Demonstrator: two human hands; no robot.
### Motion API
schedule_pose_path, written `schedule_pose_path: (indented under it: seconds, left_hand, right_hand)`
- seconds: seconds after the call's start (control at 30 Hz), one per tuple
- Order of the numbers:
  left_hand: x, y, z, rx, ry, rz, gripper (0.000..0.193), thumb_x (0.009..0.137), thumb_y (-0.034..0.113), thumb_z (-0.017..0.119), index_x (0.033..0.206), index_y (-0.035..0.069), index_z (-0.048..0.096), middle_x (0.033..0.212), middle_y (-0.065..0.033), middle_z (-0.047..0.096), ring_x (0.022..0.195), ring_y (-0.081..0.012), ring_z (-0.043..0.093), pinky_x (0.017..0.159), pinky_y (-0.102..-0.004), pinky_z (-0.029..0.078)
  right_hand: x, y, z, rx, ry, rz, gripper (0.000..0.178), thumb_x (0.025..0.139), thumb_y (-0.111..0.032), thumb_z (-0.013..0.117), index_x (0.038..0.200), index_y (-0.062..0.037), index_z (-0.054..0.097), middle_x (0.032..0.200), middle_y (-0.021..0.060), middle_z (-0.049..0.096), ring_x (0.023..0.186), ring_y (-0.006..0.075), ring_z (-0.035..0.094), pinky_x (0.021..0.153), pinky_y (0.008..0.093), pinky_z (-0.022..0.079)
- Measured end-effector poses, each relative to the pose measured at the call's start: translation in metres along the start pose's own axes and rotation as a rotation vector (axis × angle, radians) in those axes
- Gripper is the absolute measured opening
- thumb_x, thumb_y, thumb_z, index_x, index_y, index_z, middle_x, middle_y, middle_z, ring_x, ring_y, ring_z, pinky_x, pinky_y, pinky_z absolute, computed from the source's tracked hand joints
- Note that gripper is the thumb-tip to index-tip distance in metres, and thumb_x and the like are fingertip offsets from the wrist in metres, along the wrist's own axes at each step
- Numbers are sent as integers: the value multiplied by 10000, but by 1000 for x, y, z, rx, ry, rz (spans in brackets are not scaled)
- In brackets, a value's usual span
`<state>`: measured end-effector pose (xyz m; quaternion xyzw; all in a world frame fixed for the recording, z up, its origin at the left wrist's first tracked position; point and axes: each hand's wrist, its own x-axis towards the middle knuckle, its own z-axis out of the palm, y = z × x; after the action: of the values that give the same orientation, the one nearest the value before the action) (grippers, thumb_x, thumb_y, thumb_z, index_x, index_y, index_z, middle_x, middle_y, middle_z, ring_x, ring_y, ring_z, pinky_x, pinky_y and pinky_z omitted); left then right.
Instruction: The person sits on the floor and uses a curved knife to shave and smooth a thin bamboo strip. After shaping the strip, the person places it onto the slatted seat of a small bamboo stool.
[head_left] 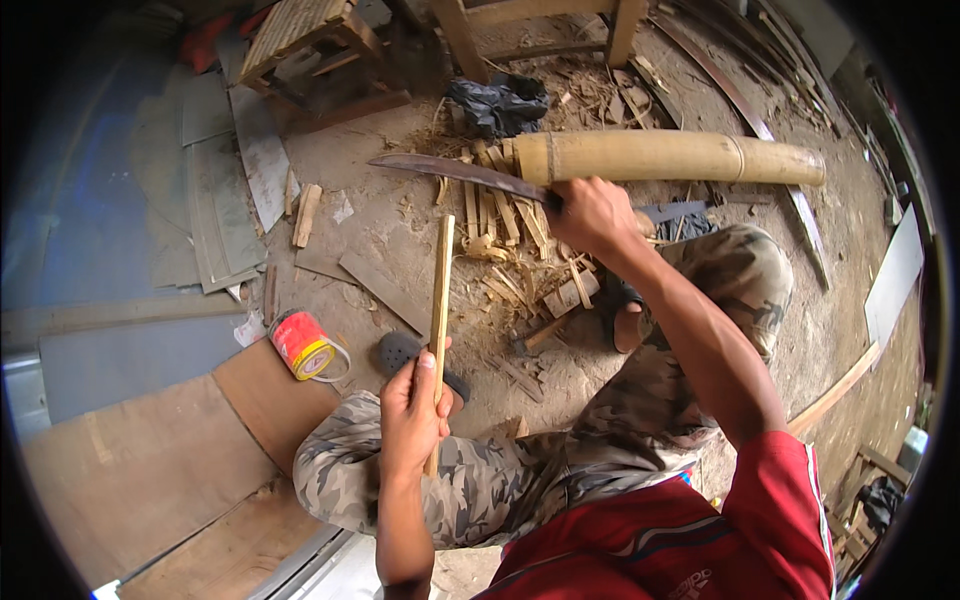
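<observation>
Plainly, a slipping blade could cut the left hand (412, 408), because it is closed bare round a wooden strip (442, 285) over the camouflage trousers (490, 490), near the machete (465, 172) that the right hand (597, 218) grips by its handle. Counted, there are one machete, one held strip, one thick bamboo pole (650, 157) and one red pail (304, 346) (the split pieces (503, 222) overlap too much to count).
</observation>
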<state>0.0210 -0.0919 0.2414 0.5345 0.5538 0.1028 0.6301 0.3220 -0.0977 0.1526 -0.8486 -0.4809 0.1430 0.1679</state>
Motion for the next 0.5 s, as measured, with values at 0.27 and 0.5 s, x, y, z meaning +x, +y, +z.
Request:
schedule_pose_path:
  seconds: [0.27,0.5]
  left_hand:
    - [3,-3,-7,-354,-208,140,533,981,103,468,1490,88,309,957,-66,544,543,-83,514,420,-209,390]
    - [12,-19,-3,-766,-291,-122,558,1042,428,304,1465,75,388,818,-62,571,406,-91,420,337,-229,350]
  right_hand:
    - [-59,-30,7,202,-34,-228,124,784,-193,656,837,-84,684,615,131,644,540,328,637,540,448,509]
    - [-94,-57,8,242,-110,-465,120,756,-164,654,834,-72,658,614,123,642,472,292,609,465,429,490]
